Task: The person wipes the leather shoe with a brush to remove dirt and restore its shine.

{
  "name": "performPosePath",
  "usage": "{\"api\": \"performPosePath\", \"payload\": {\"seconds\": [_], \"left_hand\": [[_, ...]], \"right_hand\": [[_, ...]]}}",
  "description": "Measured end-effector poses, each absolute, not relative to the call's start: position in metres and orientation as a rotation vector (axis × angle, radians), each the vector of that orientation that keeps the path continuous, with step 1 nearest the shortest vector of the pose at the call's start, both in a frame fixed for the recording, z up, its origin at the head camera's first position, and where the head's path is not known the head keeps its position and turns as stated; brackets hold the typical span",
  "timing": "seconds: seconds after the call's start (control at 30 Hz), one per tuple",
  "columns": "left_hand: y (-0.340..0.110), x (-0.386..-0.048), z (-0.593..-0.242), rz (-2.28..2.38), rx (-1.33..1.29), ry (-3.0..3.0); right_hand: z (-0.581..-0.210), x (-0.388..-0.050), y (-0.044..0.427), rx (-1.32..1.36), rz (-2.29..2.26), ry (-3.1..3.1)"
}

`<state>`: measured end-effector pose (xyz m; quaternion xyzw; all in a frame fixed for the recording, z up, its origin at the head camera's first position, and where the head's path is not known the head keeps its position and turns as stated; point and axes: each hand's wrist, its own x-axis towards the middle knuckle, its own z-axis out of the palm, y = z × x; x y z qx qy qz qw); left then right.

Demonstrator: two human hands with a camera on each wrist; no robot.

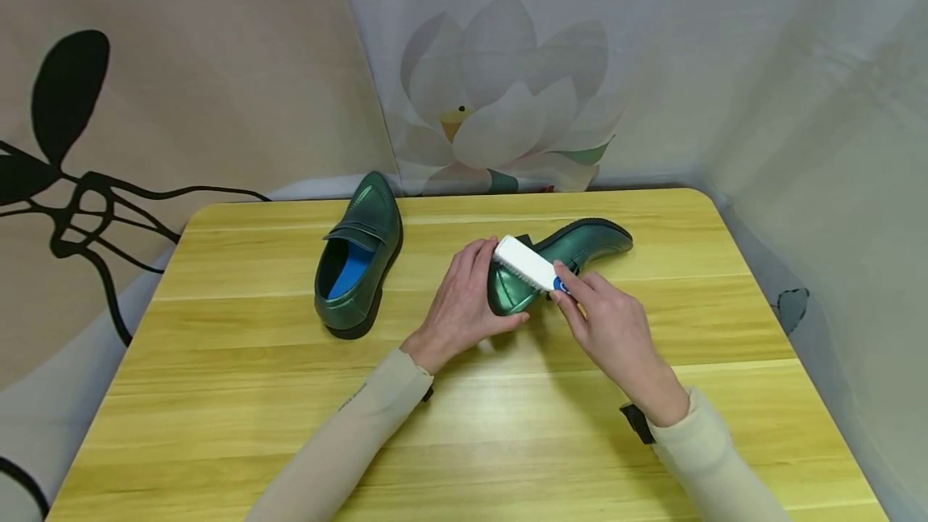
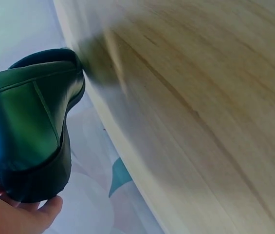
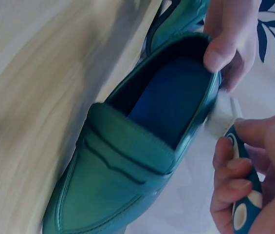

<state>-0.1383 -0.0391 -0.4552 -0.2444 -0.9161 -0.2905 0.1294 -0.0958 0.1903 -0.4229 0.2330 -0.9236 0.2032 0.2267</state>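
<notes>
A metallic green loafer [image 1: 587, 246] is tilted on its side, its toe pointing right and its heel toward my left hand [image 1: 460, 296]. That hand grips the heel end; in the left wrist view, fingers [image 2: 15, 214] wrap the dark heel. My right hand [image 1: 612, 329] holds a small brush [image 1: 525, 263] by its handle, blue with white spots in the right wrist view [image 3: 247, 190]. The brush's white head lies over the shoe's side near the heel, bristles facing the leather. Inside the loafer, a blue insole [image 3: 169, 97] shows in the right wrist view.
The matching green loafer [image 1: 362, 256] stands upright at the left of the wooden table [image 1: 464, 441], toe toward the back edge. Behind the table hangs a pale curtain [image 1: 507, 87] with a printed flower.
</notes>
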Motion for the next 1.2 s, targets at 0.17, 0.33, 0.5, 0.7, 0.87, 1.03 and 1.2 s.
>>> {"api": "performPosePath", "payload": {"seconds": [0.17, 0.33, 0.5, 0.7, 0.87, 1.03, 1.2], "left_hand": [[-0.039, -0.138, -0.455, -0.845, -0.705, -2.667], [-0.040, -0.138, -0.456, -0.834, -0.702, -2.666], [-0.040, -0.139, -0.458, -0.853, -0.687, -2.687], [-0.040, -0.140, -0.457, -0.932, -0.619, -2.742], [-0.040, -0.141, -0.455, -0.988, -0.576, -2.763], [-0.041, -0.141, -0.454, -1.044, -0.537, -2.767], [-0.041, -0.142, -0.455, -1.049, -0.532, -2.767]], "right_hand": [[-0.424, -0.099, 0.195, 0.556, 0.561, -2.567], [-0.425, -0.092, 0.187, 0.676, 0.574, -2.551], [-0.428, -0.091, 0.190, 0.682, 0.587, -2.553], [-0.433, -0.101, 0.213, 0.498, 0.593, -2.550], [-0.437, -0.105, 0.221, 0.434, 0.608, -2.543], [-0.438, -0.097, 0.207, 0.569, 0.634, -2.544], [-0.438, -0.088, 0.192, 0.761, 0.634, -2.520]]}}
